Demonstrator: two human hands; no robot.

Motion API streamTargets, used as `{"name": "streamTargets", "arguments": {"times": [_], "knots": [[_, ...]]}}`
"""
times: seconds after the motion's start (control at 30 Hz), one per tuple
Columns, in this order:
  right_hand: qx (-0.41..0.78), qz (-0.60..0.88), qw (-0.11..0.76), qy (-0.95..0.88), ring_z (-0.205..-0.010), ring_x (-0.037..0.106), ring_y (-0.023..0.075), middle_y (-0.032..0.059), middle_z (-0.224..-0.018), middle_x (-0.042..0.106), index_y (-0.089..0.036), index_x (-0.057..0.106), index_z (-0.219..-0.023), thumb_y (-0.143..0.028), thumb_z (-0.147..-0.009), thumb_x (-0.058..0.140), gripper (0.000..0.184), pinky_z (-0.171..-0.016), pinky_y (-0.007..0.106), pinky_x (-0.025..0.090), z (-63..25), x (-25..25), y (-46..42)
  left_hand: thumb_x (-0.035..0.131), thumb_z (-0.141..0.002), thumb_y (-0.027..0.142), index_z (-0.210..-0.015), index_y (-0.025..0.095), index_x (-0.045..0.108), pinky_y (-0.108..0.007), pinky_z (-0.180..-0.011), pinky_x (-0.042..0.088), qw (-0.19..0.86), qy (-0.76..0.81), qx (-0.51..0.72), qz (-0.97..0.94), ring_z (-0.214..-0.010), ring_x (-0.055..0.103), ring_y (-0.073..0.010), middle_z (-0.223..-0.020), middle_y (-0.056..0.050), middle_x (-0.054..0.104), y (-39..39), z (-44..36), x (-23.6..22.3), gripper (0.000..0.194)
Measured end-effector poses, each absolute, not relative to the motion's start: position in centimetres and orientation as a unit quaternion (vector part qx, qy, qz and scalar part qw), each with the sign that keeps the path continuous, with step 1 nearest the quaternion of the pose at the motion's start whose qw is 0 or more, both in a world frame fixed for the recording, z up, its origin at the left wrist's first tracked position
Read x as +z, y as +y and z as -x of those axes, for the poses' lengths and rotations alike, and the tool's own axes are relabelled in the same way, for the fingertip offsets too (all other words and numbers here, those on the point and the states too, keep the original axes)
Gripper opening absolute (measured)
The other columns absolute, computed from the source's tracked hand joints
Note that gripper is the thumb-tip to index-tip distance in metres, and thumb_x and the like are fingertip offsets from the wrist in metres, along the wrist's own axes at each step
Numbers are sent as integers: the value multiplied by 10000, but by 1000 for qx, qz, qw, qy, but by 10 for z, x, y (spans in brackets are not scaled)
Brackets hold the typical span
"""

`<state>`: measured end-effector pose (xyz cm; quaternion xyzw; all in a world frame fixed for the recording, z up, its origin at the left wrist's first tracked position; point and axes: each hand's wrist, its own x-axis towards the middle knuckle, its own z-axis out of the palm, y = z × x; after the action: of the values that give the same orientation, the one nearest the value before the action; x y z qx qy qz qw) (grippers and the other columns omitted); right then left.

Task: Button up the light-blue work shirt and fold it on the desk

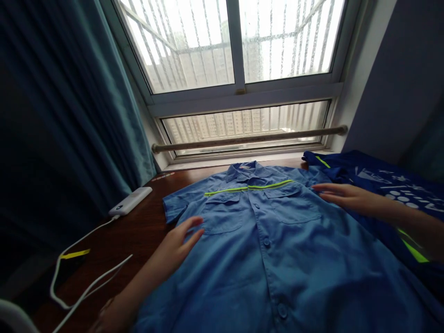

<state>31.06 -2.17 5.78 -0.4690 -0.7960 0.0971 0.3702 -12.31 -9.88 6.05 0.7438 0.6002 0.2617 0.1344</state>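
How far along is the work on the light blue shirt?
Looks done: the shirt is spread front up, its collar toward the window. In hand: left hand and right hand are open at its sides. Apparently left: creases unsmoothed, body unfolded.

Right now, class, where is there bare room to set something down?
Bare tabletop lies between the white device, the shirt and the left hand. Crowded: lower left, with cable and yellow strip; right, where the dark blue garment adjoins the shirt.
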Motion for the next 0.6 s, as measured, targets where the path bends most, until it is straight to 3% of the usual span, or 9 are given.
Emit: {"name": "streamTargets", "arguments": {"times": [0.03, 0.1, 0.13, 0.2, 0.3, 0.43, 0.6], "knots": [[125, 502, 292, -804, -924, 599, 215, 120, -1002, 634, -150, 625, -1068, -447, -831, 427, 429, -776, 283, 455, -298, 54, 8, 396, -827, 459, -1148, 152, 521, -417, -898, 427, 81, 609, 263, -744, -1064, 525, -256, -1154, -132, 563, -66, 114, 55, 462], [83, 616, 241, -746, -1063, 505, 324, 188, -1192, 517, -152, 537, -1188, -508, -819, 420, 526, -869, 490, 383, -269, 40, 60, 336, -850, 464, -1230, 77, 427, -498, -964, 316, 12, 652, 231, -722, -1194, 391, -308, -1266, -209, 445, -2, 104, 39, 550], [67, 659, 215, -717, -1110, 448, 374, 198, -1276, 433, -185, 482, -1242, -555, -818, 376, 572, -863, 602, 315, -254, 30, 81, 309, -850, 491, -1264, 72, 386, -557, -957, 273, 1, 693, 203, -692, -1230, 322, -352, -1323, -235, 361, 27, 104, 29, 594], [67, 690, 158, -703, -1170, 344, 430, 197, -1335, 351, -217, 448, -1267, -633, -798, 312, 642, -844, 698, 199, -229, 9, 113, 257, -827, 574, -1305, 94, 337, -647, -911, 211, 22, 758, 146, -635, -1236, 250, -437, -1368, -253, 268, 73, 113, 8, 682], [48, 692, 114, -711, -1218, 242, 444, 151, -1378, 296, -270, 411, -1290, -698, -770, 236, 696, -881, 688, 132, -212, -14, 149, 219, -781, 653, -1316, 146, 340, -653, -916, 170, 19, 800, 98, -591, -1241, 211, -455, -1397, -215, 234, 114, 144, -13, 747], [45, 692, 70, -717, -1227, 216, 440, 52, -1417, 246, -372, 354, -1301, -735, -740, 221, 682, -918, 641, 149, -220, -23, 186, 213, -725, 715, -1334, 256, 312, -609, -957, 162, 10, 821, 62, -567, -1268, 189, -413, -1429, -126, 213, 141, 178, -23, 769], [8, 669, 124, -733, -1173, 326, 385, 39, -1333, 390, -339, 432, -1253, -647, -810, 211, 583, -912, 558, 254, -232, -30, 198, 188, -720, 727, -1328, 277, 322, -604, -948, 182, -11, 814, 62, -577, -1259, 215, -404, -1417, -123, 246, 151, 187, -28, 768]]}}
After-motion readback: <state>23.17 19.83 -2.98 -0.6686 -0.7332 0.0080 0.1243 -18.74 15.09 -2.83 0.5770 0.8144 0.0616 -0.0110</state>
